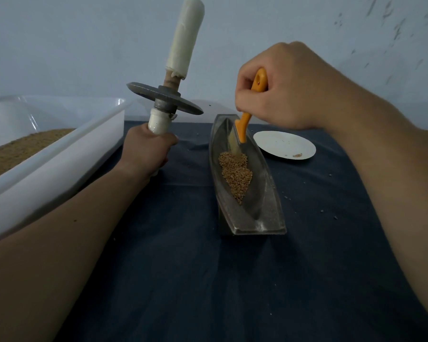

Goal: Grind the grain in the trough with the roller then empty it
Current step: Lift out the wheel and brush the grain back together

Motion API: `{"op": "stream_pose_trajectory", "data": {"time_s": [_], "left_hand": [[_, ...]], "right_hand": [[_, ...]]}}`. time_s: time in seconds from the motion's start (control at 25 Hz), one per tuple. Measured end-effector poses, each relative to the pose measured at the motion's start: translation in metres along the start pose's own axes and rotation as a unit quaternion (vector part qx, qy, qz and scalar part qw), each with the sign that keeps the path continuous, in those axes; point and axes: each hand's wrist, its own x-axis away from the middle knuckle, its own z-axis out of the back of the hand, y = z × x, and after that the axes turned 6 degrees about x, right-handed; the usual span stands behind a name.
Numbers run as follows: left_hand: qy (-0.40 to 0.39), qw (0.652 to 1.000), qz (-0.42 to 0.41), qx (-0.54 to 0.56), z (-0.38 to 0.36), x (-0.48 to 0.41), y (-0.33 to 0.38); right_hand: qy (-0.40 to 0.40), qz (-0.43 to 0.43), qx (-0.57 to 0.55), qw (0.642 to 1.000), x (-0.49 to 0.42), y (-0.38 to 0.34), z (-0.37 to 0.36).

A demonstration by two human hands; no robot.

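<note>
Beside trough: plate on rt, plastic bin lft.

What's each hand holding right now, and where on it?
Left hand grips the roller by its lower white handle, disc raised. Right hand holds the orange brush by its handle's upper end, over the trough.

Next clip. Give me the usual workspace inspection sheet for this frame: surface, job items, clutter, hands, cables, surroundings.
Surface: dark blue cloth, pale specks scattered on it.
Job's things: metal trough lies lengthwise, grain heaped in its middle; roller is out of the trough, held upright.
Clutter: white plate right of the trough's far end, a few crumbs on it; clear bin at left holding brown meal.
Hands: left hand grips the roller's lower handle; right hand grips an orange brush, bristles in the trough at the grain's far edge.
Cables: nothing seen.
Surroundings: pale wall behind.
</note>
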Motion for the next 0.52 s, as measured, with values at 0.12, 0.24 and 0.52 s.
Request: {"op": "stream_pose_trajectory", "data": {"time_s": [0.12,0.24,0.52], "left_hand": [[0.0,1.0,0.0,-0.003,0.0,-0.002,-0.003],[0.006,1.0,0.007,-0.008,0.0,-0.003,-0.003],[0.012,0.999,-0.003,-0.03,-0.002,-0.004,-0.005]], "right_hand": [[0.016,-0.003,-0.015,1.0,0.002,-0.001,0.006],[0.071,-0.051,-0.082,0.993,0.009,0.007,0.013],[0.24,-0.233,-0.14,0.932,0.082,0.087,-0.028]]}}
